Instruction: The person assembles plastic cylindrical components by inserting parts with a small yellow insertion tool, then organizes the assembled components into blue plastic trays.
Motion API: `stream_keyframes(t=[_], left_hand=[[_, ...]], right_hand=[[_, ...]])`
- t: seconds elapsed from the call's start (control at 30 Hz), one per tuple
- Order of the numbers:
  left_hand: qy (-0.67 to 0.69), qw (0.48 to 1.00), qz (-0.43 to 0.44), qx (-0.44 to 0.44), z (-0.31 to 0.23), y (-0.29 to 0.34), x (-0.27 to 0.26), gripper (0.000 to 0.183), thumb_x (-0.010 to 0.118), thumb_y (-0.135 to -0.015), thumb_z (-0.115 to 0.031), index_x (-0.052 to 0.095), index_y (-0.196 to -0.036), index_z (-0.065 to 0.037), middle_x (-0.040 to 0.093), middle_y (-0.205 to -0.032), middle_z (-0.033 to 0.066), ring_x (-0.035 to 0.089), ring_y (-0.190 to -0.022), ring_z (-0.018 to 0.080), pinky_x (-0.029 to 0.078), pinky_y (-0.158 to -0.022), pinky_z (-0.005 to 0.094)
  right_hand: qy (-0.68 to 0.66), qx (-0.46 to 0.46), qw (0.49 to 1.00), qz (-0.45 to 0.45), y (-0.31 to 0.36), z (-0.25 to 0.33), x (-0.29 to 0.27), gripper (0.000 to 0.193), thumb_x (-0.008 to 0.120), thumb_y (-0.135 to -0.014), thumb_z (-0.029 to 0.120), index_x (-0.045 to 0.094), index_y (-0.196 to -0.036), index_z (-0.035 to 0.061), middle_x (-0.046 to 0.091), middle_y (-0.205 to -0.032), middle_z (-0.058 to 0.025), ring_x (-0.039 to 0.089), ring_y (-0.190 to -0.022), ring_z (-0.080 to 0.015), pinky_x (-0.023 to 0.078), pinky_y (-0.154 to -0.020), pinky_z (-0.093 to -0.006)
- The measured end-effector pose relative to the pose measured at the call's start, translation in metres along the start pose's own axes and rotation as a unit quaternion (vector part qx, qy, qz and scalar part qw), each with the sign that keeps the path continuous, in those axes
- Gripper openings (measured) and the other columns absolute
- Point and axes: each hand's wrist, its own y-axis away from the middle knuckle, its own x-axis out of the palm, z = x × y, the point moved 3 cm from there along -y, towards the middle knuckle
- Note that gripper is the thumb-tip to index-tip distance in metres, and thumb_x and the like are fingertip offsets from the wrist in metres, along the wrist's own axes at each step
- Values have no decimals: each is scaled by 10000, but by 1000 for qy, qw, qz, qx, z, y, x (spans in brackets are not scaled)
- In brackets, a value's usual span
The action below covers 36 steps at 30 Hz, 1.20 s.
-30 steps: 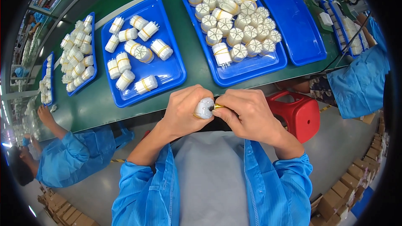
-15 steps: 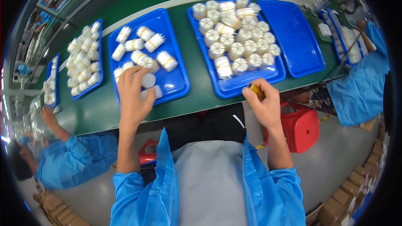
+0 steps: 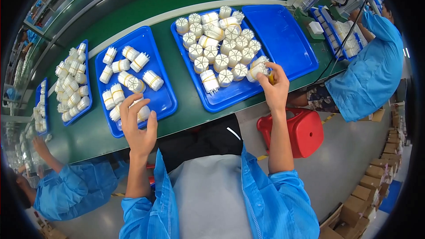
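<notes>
My right hand is closed on a small yellow cylinder, mostly hidden by the fingers. Its fingertips are against the white ribbed cylindrical bundles at the near right corner of a full blue tray; whether they grip one I cannot tell. Over the near edge of another blue tray, my left hand has its fingers and thumb spread around a white bundle, without a visible grip. More bundles with yellowish bands lie beyond it, some upright, some on their sides.
A bare blue tray adjoins the full one on the right. Two more trays of white bundles stand at left on the green bench. Co-workers in blue sit at left and right. A red stool stands below the bench.
The view has shifted, so the trays sit farther left. My right hand has moved forward to the full tray's bundles with the yellow cylinder. My left hand has drawn back toward its tray's near edge.
</notes>
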Motion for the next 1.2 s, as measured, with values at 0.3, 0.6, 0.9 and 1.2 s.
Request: stream_keyframes(t=[0.3, 0.6, 0.9, 1.2], left_hand=[[134, 989, 45, 31, -35, -5, 30, 219, 652, -789, -39, 646, -1006, -11, 604, -1142, 180, 583, -1070, 331, 440, -945, 410], [195, 977, 63, 57, -42, 0, 34, 293, 688, -743, 21, 644, -1032, 0, 611, -1128, 193, 605, -1026, 328, 491, -872, 390], [238, 937, 119, 225, -78, -17, 68, 481, 734, -718, 19, 706, -1157, -176, 588, -1202, 136, 595, -1062, 328, 499, -886, 421], [238, 915, 80, 315, -82, -13, 69, 423, 790, -691, -91, 753, -1070, -275, 603, -1157, 80, 618, -1004, 273, 513, -830, 384]], right_hand=[[132, -113, 983, 53, 18, 24, 8, 418, 775, -750, 93, 672, -1155, 78, 587, -760, -37, 557, -698, -122, 478, -651, -275], [-319, 32, 945, 66, 31, 19, -15, 382, 734, -821, 124, 599, -1150, -16, 588, -851, -5, 576, -786, -79, 456, -706, -224], [-459, 125, 815, 332, 70, 69, 29, 527, 761, -732, 252, 595, -1123, -59, 659, -965, -107, 650, -859, -144, 511, -788, -253], [-442, 129, 791, 402, 78, 67, 46, 556, 721, -728, 362, 644, -1072, -69, 676, -999, -141, 657, -856, -191, 511, -779, -280]])
